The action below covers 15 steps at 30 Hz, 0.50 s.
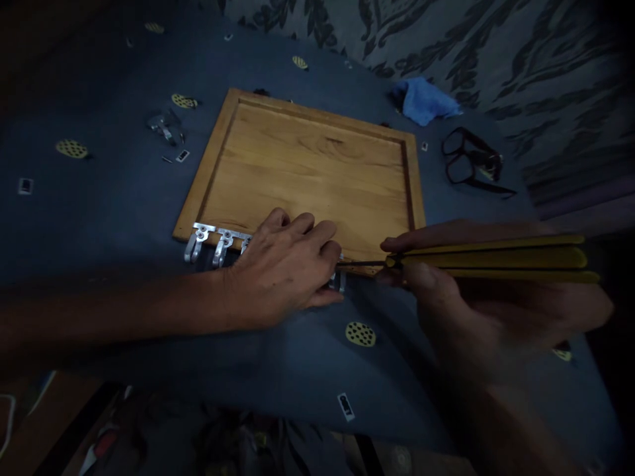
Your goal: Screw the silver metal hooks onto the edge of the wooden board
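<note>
Head view, and it's a dim scene: the bench spreads right across, draped in dark blue cloth printed with yellow spotted shapes and small white labels. Behind it, leaf-patterned fabric fills the top right. Centre stage goes to the wooden board, lying flat with a raised frame visible along its far side and both ends, its near edge turned to the person.

Now the right hand, coming in from the lower right, fingers clamped round the yellow-handled tool. Across from it, the left hand lies over that near edge, fingers bent, thumb below; whether they're pinching anything underneath, I can't tell. And there's the yellow-handled tool itself, nearly level, its thin dark shaft pointing left to the left hand, the tip hidden. Under that hand runs the row of metal hooks, set along the board's near edge, partly covered, loops hanging towards the person.

Out to the right, eyeglasses rest with their arms out, and just beyond them sits a crumpled blue rag. Over on the left, loose metal pieces lie beside the board, with one tiny pin near them.
</note>
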Each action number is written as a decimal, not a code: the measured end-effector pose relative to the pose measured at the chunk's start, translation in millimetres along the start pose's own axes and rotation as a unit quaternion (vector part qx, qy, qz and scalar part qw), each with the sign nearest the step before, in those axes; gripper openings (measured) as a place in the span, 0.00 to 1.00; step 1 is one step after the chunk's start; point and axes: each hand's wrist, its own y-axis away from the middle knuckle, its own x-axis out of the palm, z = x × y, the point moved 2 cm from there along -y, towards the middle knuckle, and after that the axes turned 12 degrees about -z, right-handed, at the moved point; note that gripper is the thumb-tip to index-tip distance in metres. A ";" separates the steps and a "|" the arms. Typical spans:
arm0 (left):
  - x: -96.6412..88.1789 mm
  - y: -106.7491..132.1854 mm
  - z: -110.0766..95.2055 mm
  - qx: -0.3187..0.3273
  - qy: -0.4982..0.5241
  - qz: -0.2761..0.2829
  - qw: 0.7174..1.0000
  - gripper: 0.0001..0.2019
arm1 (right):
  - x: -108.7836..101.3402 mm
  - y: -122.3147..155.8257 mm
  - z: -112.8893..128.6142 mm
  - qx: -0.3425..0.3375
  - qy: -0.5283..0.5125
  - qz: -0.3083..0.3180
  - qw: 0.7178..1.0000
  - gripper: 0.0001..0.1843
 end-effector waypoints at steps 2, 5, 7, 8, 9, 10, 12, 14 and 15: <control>-0.6 -0.8 0.2 -0.003 -0.001 0.011 1.000 0.24 | 0.5 -3.1 1.6 0.024 0.001 0.005 1.000 0.09; -1.9 -1.9 0.3 -0.006 0.001 0.024 1.000 0.23 | 0.4 -6.8 1.4 0.038 -0.032 0.028 0.998 0.11; -2.4 -2.2 0.2 -0.005 0.002 0.024 1.000 0.23 | -0.8 -8.2 -0.5 0.024 -0.046 0.032 0.998 0.09; -2.4 -2.2 0.1 -0.005 0.002 0.024 1.000 0.23 | -1.4 -8.5 -1.8 0.018 -0.042 0.029 0.999 0.08; -2.3 -2.1 0.2 -0.005 0.001 0.022 1.000 0.23 | -1.8 -8.6 -3.1 0.012 -0.034 0.028 0.999 0.06; -2.1 -2.0 0.2 -0.005 0.001 0.020 1.000 0.24 | -2.0 -8.3 -4.1 0.003 -0.024 0.024 0.999 0.05; -1.5 -1.8 0.2 -0.004 0.000 0.020 1.000 0.24 | -1.6 -7.1 -4.7 -0.027 0.000 0.015 1.000 0.03; -1.2 -1.5 0.3 -0.001 -0.002 0.020 1.000 0.24 | 0.3 -4.9 -3.5 -0.061 0.023 0.009 0.998 0.03; -1.2 -1.4 0.3 -0.001 -0.003 0.020 1.000 0.24 | 1.7 -3.7 -2.8 -0.071 0.031 0.009 0.997 0.04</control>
